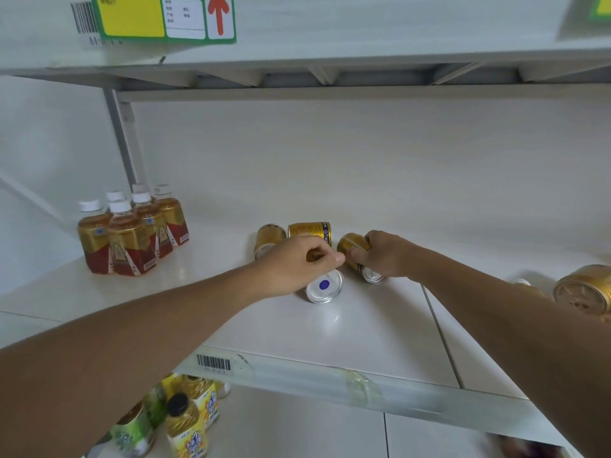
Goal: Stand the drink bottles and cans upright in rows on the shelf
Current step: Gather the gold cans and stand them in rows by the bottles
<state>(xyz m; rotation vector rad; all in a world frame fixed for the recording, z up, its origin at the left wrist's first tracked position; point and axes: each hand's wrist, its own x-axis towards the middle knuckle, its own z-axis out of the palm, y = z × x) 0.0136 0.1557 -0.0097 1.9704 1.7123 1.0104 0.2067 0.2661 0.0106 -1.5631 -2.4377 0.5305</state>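
Four gold cans lie on their sides in the middle of the shelf (363,325). The left hand (297,262) is curled over the near can (324,286), whose silver bottom with a blue dot faces us. The right hand (385,256) is wrapped around another can (355,251) just to the right, also tipped over. Two more cans (309,230) lie just behind the hands.

To do this step well, I think each hand should hold its can snugly around the middle, tip it up so the flat bottom sits on the shelf, then let go gently so it does not wobble. Set the cans side by side in a straight row.

The tea bottles (132,233) already stand in rows at the far left. Another gold can (583,292) lies on its side far right and needs standing up too.
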